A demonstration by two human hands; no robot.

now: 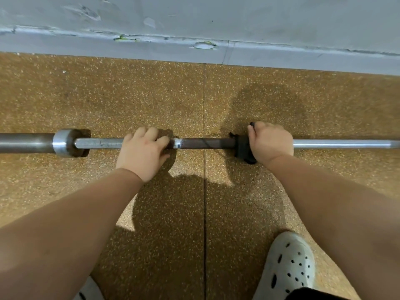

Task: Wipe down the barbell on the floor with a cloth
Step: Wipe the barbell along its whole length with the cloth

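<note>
The barbell [203,143] lies flat on the floor [129,94], a speckled orange-brown rubber mat with a gritty, granular look, and runs parallel to a scuffed grey wall [194,18] with a painted skirting along its foot. The bar is a slim round steel shaft, bright and polished at the right, dull and dark brown in the stretch between the hands, and it meets a thick shiny cylindrical collar [63,142] at the left, beyond which a wider matte sleeve [23,142] continues out of view. The left hand [142,152] grips the shaft just right of the collar, its fingers [149,134] curled over the top of the metal. The right hand [270,144] clenches a dark, soft, crumpled cloth [242,148] wrapped round the shaft, the fabric bunching out on the hand's left side. A thin straight seam [204,213] divides the mat between the forearms. A pale perforated foam clog [290,263] rests on the mat at lower right.
</note>
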